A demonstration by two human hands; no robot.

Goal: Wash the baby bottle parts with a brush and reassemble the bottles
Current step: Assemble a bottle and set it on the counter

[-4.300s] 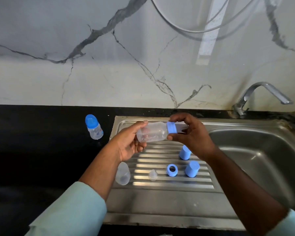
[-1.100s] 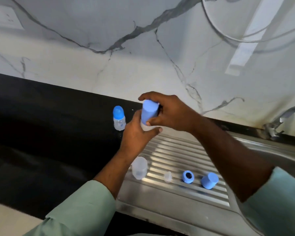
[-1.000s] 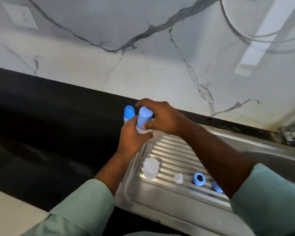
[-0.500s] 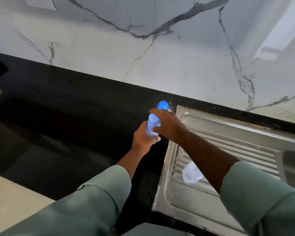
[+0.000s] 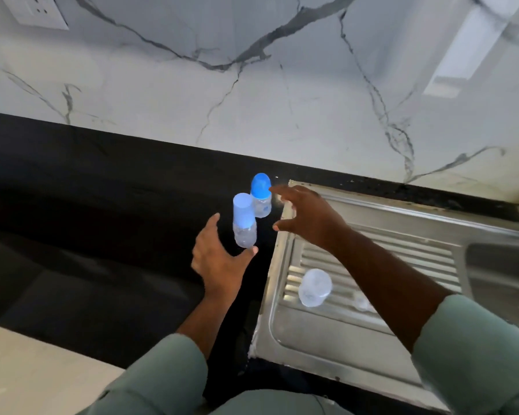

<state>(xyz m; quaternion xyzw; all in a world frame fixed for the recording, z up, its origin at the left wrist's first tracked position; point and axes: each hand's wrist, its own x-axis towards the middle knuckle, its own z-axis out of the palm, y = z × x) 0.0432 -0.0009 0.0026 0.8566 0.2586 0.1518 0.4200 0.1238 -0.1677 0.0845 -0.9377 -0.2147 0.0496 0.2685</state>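
Note:
Two capped baby bottles stand upright on the black counter left of the sink unit. The nearer bottle [image 5: 244, 221] has a pale blue cap; the farther bottle [image 5: 261, 195] has a brighter blue cap. My left hand [image 5: 219, 259] hovers just below and left of the nearer bottle, fingers spread, holding nothing. My right hand [image 5: 307, 217] hangs to the right of both bottles, fingers spread, also holding nothing. A clear bottle body [image 5: 314, 287] lies on the ribbed drainboard [image 5: 402, 256]. Beside it a small clear nipple [image 5: 362, 304] is partly hidden by my right arm.
The steel sink basin [image 5: 504, 274] opens at the right edge. A marble wall with a white socket plate [image 5: 35, 10] rises behind the black counter [image 5: 87, 220]. A pale surface [image 5: 27, 369] shows at the lower left.
Both hands held the capped bottle and set it on the counter beside the other one; now both hands have let go and drawn slightly apart. The camera has swung left.

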